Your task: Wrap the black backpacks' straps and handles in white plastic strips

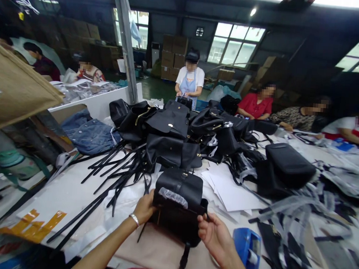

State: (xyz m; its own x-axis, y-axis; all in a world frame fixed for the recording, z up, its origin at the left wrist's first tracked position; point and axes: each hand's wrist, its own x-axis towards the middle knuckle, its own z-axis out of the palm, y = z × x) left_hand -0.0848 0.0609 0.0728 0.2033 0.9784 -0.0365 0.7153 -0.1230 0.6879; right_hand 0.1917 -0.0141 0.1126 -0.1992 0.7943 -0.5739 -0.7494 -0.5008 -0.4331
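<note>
The black bag [176, 218] sits at six o'clock on the tabletop [61, 196]. The left hand [145, 207] grasps its nine o'clock side, presumably to steady it; the right hand [214, 233] pinches its three o'clock edge, perhaps to stop it turning. Plastic wrap [173, 197] probably guards against scuffs. Other bags [168, 119] crowd twelve o'clock, seemingly leaving working room.

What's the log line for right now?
Left hand: holds black bag; right hand: fingers at bag's right side; clear wrap: on bag; blue object: beside right hand
</note>
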